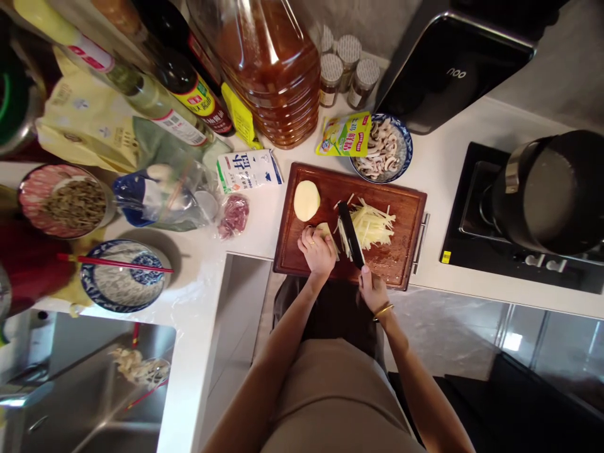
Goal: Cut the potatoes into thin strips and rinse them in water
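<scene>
Left hand: and here the left hand (317,250) is set low on the board, fingers bent and drawn together, a pale potato piece (329,234) pinned beneath them; the grip's underside is hidden.
Right hand: the handle is wrapped by the right hand (372,288), fingers closed, thumb laid along it.
Knife: the black knife (350,234) is held with its long axis running away from the body, tipped slightly left at the far end.
Key relation: the potato piece is placed just left of the blade, between it and the left palm; it is touched by the left hand, so that hand is the nearer of the 2.
Shreds: right of the blade, a loose heap of pale shreds (374,225) is spread, some strands reaching the knife.
Spare potato: 1 rounded, peeled potato (306,201) is seen beyond the left hand, well inside the rim.
Board: all of this is carried by the reddish cutting board (401,272).
Beyond the board: sliced mushrooms (377,151) are held in a patterned bowl (406,151), partly covered by a yellow-green packet (346,135).
Far right: a dark pot (507,220) is stood on the hob (460,251).
</scene>
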`<state>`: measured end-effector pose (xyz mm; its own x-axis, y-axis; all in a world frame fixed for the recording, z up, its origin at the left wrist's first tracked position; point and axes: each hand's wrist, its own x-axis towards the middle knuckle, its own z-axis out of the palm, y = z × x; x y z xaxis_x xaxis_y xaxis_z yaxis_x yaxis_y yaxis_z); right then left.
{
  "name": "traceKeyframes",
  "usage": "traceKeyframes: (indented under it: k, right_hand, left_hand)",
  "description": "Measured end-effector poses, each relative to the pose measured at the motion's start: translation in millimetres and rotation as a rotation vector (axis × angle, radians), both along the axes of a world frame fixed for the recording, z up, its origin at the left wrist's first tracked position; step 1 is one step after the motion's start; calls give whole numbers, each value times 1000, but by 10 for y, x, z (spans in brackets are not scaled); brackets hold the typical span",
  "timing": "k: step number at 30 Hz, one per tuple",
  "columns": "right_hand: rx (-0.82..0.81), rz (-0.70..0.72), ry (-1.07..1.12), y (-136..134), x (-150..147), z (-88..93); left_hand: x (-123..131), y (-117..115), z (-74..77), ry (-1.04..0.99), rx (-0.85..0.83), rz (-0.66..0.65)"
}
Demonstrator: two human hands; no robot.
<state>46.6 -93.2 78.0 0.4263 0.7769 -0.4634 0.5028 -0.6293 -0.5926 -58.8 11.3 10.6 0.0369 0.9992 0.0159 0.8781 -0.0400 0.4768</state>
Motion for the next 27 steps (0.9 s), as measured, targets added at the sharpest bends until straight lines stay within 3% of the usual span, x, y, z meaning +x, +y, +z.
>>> traceKeyframes:
  k: [9, 16, 20, 27]
  right_hand:
    - [89, 64, -108, -115, -255, -13]
    - [6, 63, -62, -113, -385, -61]
    - [41, 72, -109, -110, -387, -79]
    - [-36, 127, -184, -126, -470, -84]
  left_hand:
    - [-57, -7, -12, -44, -3, -1]
    - [-22, 9, -56, 48, -34, 24]
    - [-18, 6, -71, 87, -64, 16]
    - [-42, -6, -89, 108, -134, -23]
